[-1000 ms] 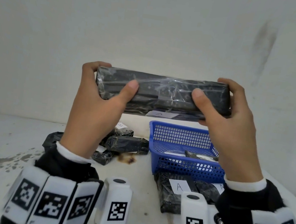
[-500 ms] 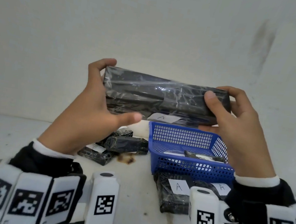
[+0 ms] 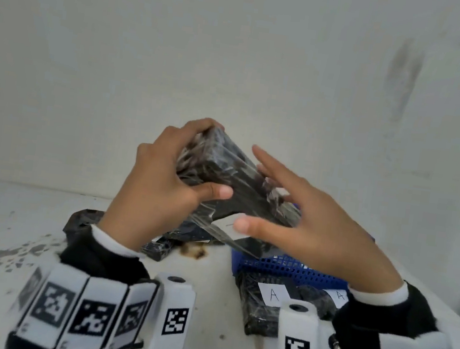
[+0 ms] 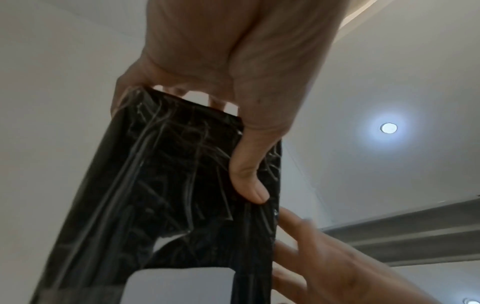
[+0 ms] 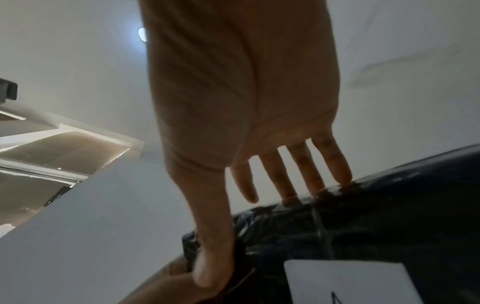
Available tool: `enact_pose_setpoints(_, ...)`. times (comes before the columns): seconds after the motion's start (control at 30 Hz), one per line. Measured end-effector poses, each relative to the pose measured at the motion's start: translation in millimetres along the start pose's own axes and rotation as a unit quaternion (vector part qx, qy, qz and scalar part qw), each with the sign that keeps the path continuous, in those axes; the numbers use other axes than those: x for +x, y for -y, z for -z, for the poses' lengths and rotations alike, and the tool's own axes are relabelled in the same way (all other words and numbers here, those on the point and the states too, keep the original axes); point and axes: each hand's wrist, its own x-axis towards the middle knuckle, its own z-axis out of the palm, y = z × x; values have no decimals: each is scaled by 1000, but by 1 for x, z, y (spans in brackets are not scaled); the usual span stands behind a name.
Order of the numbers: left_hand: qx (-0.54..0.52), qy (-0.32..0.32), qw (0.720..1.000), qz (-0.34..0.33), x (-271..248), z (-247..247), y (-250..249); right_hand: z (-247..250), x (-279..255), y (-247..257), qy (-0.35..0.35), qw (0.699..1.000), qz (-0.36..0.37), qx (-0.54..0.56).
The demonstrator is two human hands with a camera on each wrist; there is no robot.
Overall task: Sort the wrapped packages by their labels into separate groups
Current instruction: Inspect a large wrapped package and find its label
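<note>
we see two bare hands raised above a stained white table (image 3: 24, 235), working on one long package (image 3: 232, 171) wrapped in black plastic and clear film. the package is in the air, tilted, its far end higher and to the left, its near end sloping down toward a blue basket (image 3: 292, 267) on the right of the table.

the left hand (image 3: 160, 185) grips the upper end: its fingers curl over the far side and its thumb (image 4: 249, 181) presses across the near face, so the package is pinched between them. the right hand (image 3: 315, 229) is spread, fingers straight and apart; in the right wrist view its fingertips (image 5: 337, 174) touch the top edge of the wrap while its thumb (image 5: 213, 257) lies along the side. it does not close around the package.

a white label (image 3: 228, 224) sits on the package's lower face; the right wrist view shows part of a letter that looks like an a.

on the table, just in front of the basket, lie two black packages (image 3: 264, 304) with white labels reading a. to the left, behind the left wrist, more black wrapped packages lie in a loose pile (image 3: 82, 219); we cannot read their labels. both wrists wear black cuffs with white marker blocks (image 3: 175, 316).
</note>
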Motion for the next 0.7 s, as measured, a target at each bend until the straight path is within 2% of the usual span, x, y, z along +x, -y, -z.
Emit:
enact_pose_setpoints(0.1, -6, 12, 1000, -23, -1, -5, 1, -8, 5, -10, -33, 998, 20, -58)
enact_pose_setpoints(0.17, -16, 5, 999, -31, 1, -5, -1, -6, 6, -16, -71, 996, 23, -41)
enact_pose_setpoints(0.27, -74, 13, 997, 30, 5, 2, 3, 5, 4, -22, -98, 995, -13, 25)
enact_pose_setpoints(0.33, -119, 61, 988, 79, 4, 5, 2, 12, 2, -24, -95, 994, -17, 52)
enact_pose_setpoints(0.4, -172, 96, 976, 90, 2, 5, -2, 13, 0, -23, -83, 994, -18, 62)
enact_pose_setpoints(0.47, -214, 86, 969, 83, 0, 5, -5, 12, 0, -22, -76, 996, -23, 52)
enact_pose_setpoints(0.53, -203, 73, 974, 69, 0, 3, -5, 13, -1, -19, -70, 995, -30, 67)
enact_pose_setpoints(0.7, -153, 57, 986, 38, -1, -1, -5, 10, -4, -5, -54, 976, -50, 203)
